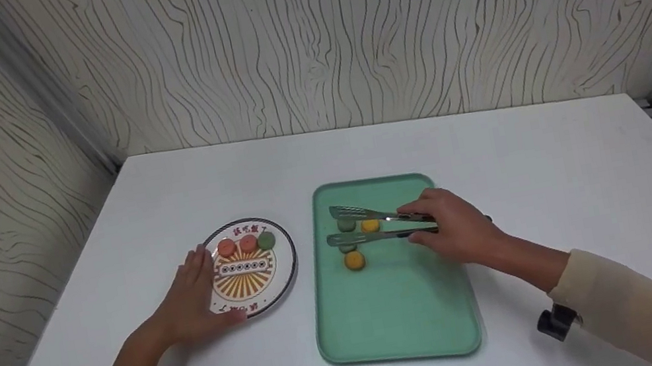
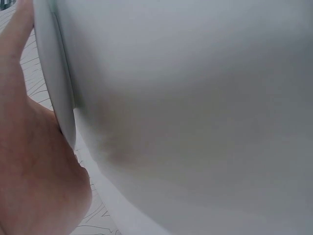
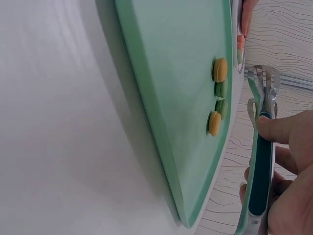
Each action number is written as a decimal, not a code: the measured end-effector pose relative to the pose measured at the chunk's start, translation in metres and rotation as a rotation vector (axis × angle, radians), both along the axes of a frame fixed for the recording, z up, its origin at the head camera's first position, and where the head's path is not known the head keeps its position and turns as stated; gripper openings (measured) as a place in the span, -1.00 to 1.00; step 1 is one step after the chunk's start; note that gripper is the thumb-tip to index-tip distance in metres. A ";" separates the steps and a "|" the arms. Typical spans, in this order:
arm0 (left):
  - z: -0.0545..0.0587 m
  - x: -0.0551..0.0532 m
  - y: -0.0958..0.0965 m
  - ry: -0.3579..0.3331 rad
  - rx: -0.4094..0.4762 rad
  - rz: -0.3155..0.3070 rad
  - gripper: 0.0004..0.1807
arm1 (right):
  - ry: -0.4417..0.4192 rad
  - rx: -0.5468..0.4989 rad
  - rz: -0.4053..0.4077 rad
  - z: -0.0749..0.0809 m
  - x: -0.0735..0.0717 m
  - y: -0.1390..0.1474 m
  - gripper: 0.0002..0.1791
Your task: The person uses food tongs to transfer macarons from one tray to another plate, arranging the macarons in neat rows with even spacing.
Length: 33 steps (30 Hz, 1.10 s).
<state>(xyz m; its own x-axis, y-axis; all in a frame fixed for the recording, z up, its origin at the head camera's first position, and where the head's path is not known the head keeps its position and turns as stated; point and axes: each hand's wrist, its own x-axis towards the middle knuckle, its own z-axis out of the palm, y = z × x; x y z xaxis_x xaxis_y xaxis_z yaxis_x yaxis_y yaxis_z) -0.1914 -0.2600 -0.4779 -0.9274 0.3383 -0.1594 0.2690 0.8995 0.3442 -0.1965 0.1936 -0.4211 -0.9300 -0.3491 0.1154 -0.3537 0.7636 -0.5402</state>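
My left hand (image 1: 188,298) rests at the left rim of a round white plate (image 1: 283,270), fingers extended along the edge and thumb at the lower rim. Two pink macarons (image 1: 227,247) and a green macaron (image 1: 266,240) lie in a row on the plate. The right hand (image 1: 457,223) grips metal tongs (image 1: 369,237) with dark handles, their tips apart. These tongs are raised above a green tray (image 1: 399,311). Below them on the tray lie two yellow macarons (image 3: 220,70) and two green macarons (image 3: 221,108), partly covered by the tongs in the head view.
Plate and tray stand side by side on a white table (image 1: 539,172). A wood-grain patterned wall (image 1: 340,33) rises behind the table, with more panels at both sides.
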 end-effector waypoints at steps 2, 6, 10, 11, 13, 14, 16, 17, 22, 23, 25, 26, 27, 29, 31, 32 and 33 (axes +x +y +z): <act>0.001 0.000 0.000 0.001 0.007 -0.002 0.43 | 0.005 -0.006 -0.003 -0.002 0.000 0.003 -0.54; 0.004 0.000 0.000 0.006 0.020 -0.006 0.40 | 0.011 -0.018 -0.007 -0.005 0.000 0.008 -0.55; 0.006 0.000 0.001 0.004 0.014 -0.005 0.40 | 0.014 -0.012 -0.012 -0.009 -0.002 0.014 -0.54; 0.006 0.000 0.001 0.004 0.013 -0.006 0.41 | 0.015 -0.009 -0.015 -0.010 -0.003 0.015 -0.54; 0.006 0.001 0.001 0.007 0.014 -0.007 0.41 | 0.011 -0.007 -0.023 -0.012 -0.003 0.017 -0.54; 0.006 0.001 0.002 0.009 0.016 -0.007 0.41 | 0.009 -0.004 -0.027 -0.014 -0.003 0.018 -0.54; 0.006 0.001 0.002 0.014 0.015 -0.007 0.41 | 0.008 -0.003 -0.039 -0.015 -0.003 0.021 -0.54; 0.006 0.000 0.001 0.016 0.015 -0.007 0.41 | 0.007 -0.004 -0.044 -0.016 -0.003 0.022 -0.55; 0.005 0.000 0.002 0.019 0.006 -0.007 0.41 | 0.010 -0.019 -0.058 -0.019 -0.003 0.026 -0.56; 0.005 0.000 0.002 0.017 0.004 -0.007 0.42 | 0.012 -0.024 -0.057 -0.019 -0.003 0.027 -0.56; 0.004 -0.001 0.001 0.016 0.002 -0.007 0.42 | 0.013 -0.031 -0.064 -0.020 -0.004 0.029 -0.56; 0.004 -0.001 0.001 0.016 0.003 -0.008 0.42 | 0.015 -0.033 -0.067 -0.021 -0.004 0.029 -0.56; 0.004 -0.001 0.001 0.015 0.002 -0.007 0.42 | 0.017 -0.036 -0.068 -0.022 -0.005 0.030 -0.56; 0.004 -0.001 0.001 0.014 0.001 -0.006 0.42 | 0.021 -0.033 -0.072 -0.023 -0.006 0.032 -0.56; 0.005 0.000 0.001 0.010 0.013 -0.006 0.43 | 0.028 -0.034 -0.068 -0.024 -0.007 0.033 -0.56; 0.005 0.000 0.001 0.007 0.018 -0.005 0.43 | 0.032 -0.035 -0.064 -0.025 -0.007 0.034 -0.56; 0.005 0.000 0.001 0.003 0.022 -0.006 0.43 | 0.034 -0.035 -0.061 -0.025 -0.008 0.034 -0.57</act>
